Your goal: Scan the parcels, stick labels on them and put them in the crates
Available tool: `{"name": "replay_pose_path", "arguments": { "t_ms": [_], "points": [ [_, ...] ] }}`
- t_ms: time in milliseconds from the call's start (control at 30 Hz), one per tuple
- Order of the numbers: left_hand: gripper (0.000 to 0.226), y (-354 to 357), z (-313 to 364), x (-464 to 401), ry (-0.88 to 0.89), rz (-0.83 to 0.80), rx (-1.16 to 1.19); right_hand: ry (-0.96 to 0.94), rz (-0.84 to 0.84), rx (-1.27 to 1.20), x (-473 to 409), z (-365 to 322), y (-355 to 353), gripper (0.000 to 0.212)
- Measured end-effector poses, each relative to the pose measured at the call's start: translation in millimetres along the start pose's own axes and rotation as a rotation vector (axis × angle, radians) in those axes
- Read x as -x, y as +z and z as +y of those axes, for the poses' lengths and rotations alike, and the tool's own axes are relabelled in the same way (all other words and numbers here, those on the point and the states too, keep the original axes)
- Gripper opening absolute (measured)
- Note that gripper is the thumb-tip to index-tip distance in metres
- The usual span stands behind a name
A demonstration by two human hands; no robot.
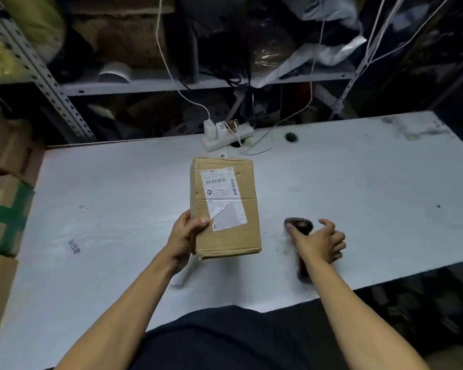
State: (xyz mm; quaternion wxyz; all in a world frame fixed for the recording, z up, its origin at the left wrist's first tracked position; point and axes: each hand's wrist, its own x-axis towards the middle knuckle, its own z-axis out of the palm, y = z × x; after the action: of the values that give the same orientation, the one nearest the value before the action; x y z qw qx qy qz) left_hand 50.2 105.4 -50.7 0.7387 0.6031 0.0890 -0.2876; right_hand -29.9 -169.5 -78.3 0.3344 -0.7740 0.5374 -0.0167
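Head view: we see our left hand (187,236) gripping a brown cardboard parcel (225,206) by its lower left edge, thumb on the top face and fingers under it, the box lifted slightly over the middle of the pale desk (358,188). A white shipping label (219,184) covers the parcel's upper half; it carries barcodes and a line of characters too blurred for us to read. Below it sits a second white sticker (229,216), partly torn and blank. Our right hand (322,243) hovers with fingers spread and loosely curled over a dark handheld scanner (300,225) lying on the desk just right of the parcel; whether it touches the scanner we cannot tell. A small printed code mark (74,246) lies on the desk to the left. At the far edge a white power strip (226,136) with plugged adapters rests beside a cable hole (291,137). Cardboard boxes (3,198), one with green tape, stand against the left edge. Wide bare desk surface lies left and right of the parcel, and the near edge cuts diagonally by our dark clothing.
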Motion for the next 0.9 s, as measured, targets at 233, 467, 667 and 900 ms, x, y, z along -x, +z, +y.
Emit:
{"name": "replay_pose_path", "arguments": {
  "t_ms": [233,467,667,900],
  "points": [
    [0.074,-2,9,-17,0.079,0.050,0.009,0.056,-0.419,-0.183,-29,5,-4,0.033],
    [0.075,-24,30,-12,0.153,0.203,0.024,-0.314,-0.638,-0.394,25,-134,-17,0.020],
    [0.083,-46,39,-8,0.187,0.314,0.042,-0.618,-0.908,-0.336,91,-210,-51,0.028],
    [0.077,-60,43,-5,0.207,0.346,0.025,-0.692,-0.922,-0.217,113,-219,-56,0.029]
  ]
}}
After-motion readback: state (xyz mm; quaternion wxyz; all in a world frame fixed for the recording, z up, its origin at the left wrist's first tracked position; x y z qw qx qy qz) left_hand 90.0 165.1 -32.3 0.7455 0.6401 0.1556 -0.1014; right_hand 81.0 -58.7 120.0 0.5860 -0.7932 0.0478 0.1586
